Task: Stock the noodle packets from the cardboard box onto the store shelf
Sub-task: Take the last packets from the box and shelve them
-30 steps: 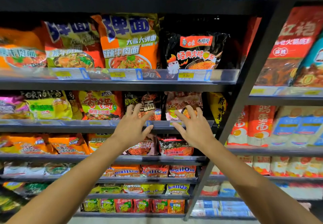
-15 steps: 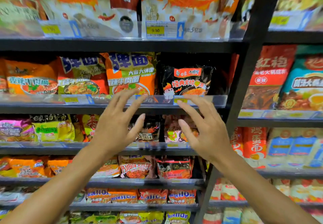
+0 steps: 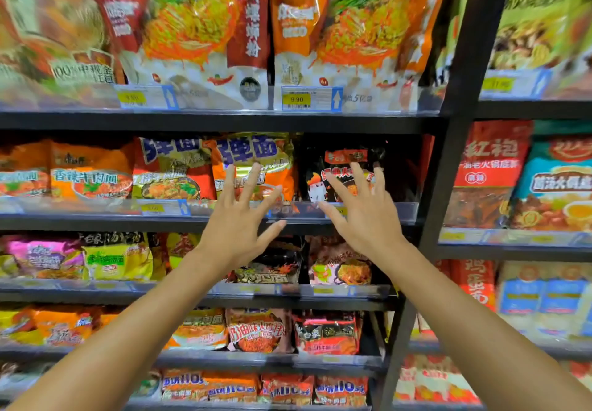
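Two bare arms reach up from the bottom corners of the frame toward a dark store shelf (image 3: 224, 122) packed with noodle packets. The left hand (image 3: 238, 218) is at the centre of the frame, fingers spread and straight, holding nothing; its fingertips lie in front of an orange packet (image 3: 256, 157) with large blue characters. The right hand (image 3: 365, 215) is just to the right of it, fingers also spread and empty, in front of a black packet (image 3: 346, 157) with a red label. Whether either hand touches a packet cannot be told. Both packets stand upright on the second shelf level from the top, behind a clear rail carrying yellow price tags. Above them, in the upper middle of the frame, stand larger red and orange bags, with a tag (image 3: 296, 99) reading 9.90. Below the hands, more levels hold rows of yellow, pink, orange and red packets. A black upright post (image 3: 461, 90) on the right divides this bay from the next, also full. The edges of the frame are blurred.
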Available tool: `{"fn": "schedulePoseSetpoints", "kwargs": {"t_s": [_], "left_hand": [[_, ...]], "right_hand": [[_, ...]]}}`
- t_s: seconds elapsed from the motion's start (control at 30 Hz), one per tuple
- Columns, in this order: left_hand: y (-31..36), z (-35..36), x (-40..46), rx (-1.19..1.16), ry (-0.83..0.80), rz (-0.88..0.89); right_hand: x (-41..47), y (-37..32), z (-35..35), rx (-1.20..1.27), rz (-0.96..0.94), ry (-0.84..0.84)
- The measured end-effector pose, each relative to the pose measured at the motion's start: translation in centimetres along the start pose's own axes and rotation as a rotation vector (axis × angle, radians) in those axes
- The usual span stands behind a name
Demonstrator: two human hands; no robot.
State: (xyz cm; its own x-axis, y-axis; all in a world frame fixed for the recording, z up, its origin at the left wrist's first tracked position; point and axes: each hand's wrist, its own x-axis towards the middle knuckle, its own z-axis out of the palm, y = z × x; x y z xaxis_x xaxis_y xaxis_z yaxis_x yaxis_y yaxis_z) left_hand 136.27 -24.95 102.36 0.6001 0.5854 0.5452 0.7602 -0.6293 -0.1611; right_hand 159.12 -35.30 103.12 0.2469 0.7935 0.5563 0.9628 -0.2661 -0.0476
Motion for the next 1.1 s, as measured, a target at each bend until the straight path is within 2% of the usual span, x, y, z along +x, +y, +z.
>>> {"fn": "schedulePoseSetpoints", "kwargs": {"t_s": [0.1, 0.23, 0.37, 0.63, 0.8, 0.97, 1.1], "left_hand": [[-0.5, -0.1, 0.5, 0.014, -0.051, 0.009], [-1.2, -0.6, 0.5, -0.074, -0.085, 0.043], [-2.3, -1.1, -0.7, -0.229, -0.054, 0.036], [-3.7, -1.7, -3.4, -0.274, 0.003, 0.012], [-6.8, -1.6, -5.7, -0.218, -0.022, -0.035], [-12.8, -1.8, -8.0, -0.187, -0.022, -0.114], [-19.8, -1.0, -9.4, -0.158, -0.011, -0.164]], "right_hand": [[0.2, 0.0, -0.2, -0.021, -0.012, -0.013], [-0.6, 0.7, -0.1, 0.076, -0.040, 0.005], [-2.0, 1.3, -0.3, 0.130, -0.069, 0.064], [-3.9, 0.0, -0.6, 0.202, -0.160, 0.166], [-4.0, -3.8, 0.2, 0.268, -0.287, 0.204], [-3.6, -10.3, 1.9, 0.290, -0.396, 0.154], [-2.5, -16.7, 3.8, 0.260, -0.407, 0.063]]}}
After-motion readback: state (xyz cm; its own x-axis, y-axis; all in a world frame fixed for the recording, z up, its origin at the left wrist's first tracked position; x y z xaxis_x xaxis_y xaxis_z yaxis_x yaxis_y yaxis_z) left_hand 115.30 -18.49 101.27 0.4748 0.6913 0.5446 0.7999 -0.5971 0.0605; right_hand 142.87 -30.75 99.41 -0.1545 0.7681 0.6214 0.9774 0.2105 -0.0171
